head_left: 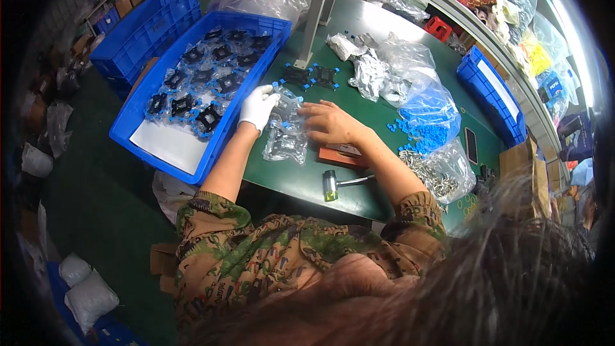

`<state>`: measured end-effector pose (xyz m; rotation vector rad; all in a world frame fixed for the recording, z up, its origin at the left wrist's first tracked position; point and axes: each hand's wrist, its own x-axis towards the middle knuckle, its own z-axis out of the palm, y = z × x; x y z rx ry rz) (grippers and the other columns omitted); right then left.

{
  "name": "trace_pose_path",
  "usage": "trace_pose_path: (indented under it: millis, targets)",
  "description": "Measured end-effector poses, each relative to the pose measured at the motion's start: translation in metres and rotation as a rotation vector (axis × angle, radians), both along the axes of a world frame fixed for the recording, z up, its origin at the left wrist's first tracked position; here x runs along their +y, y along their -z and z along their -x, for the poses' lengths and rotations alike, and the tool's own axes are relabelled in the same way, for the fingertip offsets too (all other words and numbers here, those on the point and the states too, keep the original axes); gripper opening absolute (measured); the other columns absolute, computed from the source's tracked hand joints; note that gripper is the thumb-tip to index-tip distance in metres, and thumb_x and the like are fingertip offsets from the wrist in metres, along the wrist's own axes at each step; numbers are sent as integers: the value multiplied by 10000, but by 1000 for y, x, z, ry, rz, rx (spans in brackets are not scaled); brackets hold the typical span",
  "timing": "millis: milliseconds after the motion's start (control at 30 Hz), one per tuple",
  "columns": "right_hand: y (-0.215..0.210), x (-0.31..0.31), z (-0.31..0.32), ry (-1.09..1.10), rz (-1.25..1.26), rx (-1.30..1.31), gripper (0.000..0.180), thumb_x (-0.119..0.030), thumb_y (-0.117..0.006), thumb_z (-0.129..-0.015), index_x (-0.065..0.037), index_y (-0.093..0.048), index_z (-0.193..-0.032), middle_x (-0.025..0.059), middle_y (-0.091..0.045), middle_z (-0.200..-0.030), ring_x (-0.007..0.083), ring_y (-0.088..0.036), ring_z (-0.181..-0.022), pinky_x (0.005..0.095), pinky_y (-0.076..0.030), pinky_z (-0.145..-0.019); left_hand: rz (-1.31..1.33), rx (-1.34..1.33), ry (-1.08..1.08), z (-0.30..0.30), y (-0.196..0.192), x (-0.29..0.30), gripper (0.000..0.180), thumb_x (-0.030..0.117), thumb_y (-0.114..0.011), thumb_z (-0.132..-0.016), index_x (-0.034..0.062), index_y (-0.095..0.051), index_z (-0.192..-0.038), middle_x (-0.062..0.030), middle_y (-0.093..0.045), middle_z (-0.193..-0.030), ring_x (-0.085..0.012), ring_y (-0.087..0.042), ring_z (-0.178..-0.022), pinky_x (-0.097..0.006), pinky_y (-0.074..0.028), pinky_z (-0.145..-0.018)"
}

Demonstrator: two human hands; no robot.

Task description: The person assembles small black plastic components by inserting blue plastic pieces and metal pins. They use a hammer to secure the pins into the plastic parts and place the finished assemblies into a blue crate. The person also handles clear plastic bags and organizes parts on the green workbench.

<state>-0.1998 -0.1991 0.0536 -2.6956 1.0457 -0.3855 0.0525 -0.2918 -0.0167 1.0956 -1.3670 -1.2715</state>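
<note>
My left hand (257,109), in a white glove, pinches the edge of a clear plastic bag (286,104) that seems to hold a part with blue corners. From the right, my bare right hand (332,123) reaches over with its fingers stretched out and slightly apart, their tips at the bag's right side. Just below lies another bagged piece (284,146) in crinkled clear plastic. Beyond my hands, dark X-shaped brackets (325,77) with blue tips rest on the green table (272,176). A hammer (330,185) and an orange-brown block (343,156) lie near my right forearm.
On the left, a blue crate (200,170) holds several bagged brackets. Blue caps (429,118) and metal screws (435,176) spill from bags at right, near a phone (471,145). A metal post (312,25) rises behind the brackets. Another blue bin (492,93) stands far right.
</note>
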Motion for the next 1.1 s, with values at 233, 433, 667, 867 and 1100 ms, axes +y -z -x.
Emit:
trace_pose_path:
  millis: [233, 433, 667, 867, 1100]
  targets:
    - [-2, -5, 1, -9, -72, -51, 283, -285, -647, -952, -104, -755, -1140, 113, -576, -1507, 298, -468, -1464, 548, -326, -1221, -5, -259, 54, -2, -9, -10, 515, 125, -750, -915, -35, -612, -1384, -183, -719, -1245, -215, -702, -1053, -329, -559, -934]
    - [1, -6, 3, 18, -142, -151, 268, -264, -658, -948, -94, -766, -1124, 120, -613, -1465, 306, -526, -1411, 493, -356, -1214, 230, -682, 125, -4, -25, -11, 539, 232, -730, -892, 67, -629, -1395, -196, -713, -1268, -290, -701, -1125, -383, -553, -966]
    - [-6, -1, 6, 5, 162, -62, 234, -257, -671, -955, -83, -769, -1079, 74, -733, -1229, 249, -632, -1234, 402, -452, -1053, 431, -923, 117, 8, -48, 1, 450, 286, -663, -893, 150, -700, -1320, -194, -709, -1196, -387, -670, -1120, -473, -525, -989]
    - [-30, 22, 20, 125, 247, -48, 190, -251, -672, -971, -101, -761, -1048, 61, -730, -971, 252, -678, -976, 401, -477, -939, 485, -1077, 89, 16, -55, 10, 399, 245, -615, -909, 193, -731, -1287, -173, -722, -1118, -375, -694, -1043, -496, -547, -929]
    - [-26, 40, 45, 224, 163, 15, 191, -248, -655, -979, -100, -749, -1052, 73, -726, -960, 280, -689, -940, 402, -487, -894, 604, -1179, 71, 24, -53, 6, 369, 227, -597, -921, 212, -749, -1257, -145, -733, -1044, -348, -705, -992, -502, -554, -869]
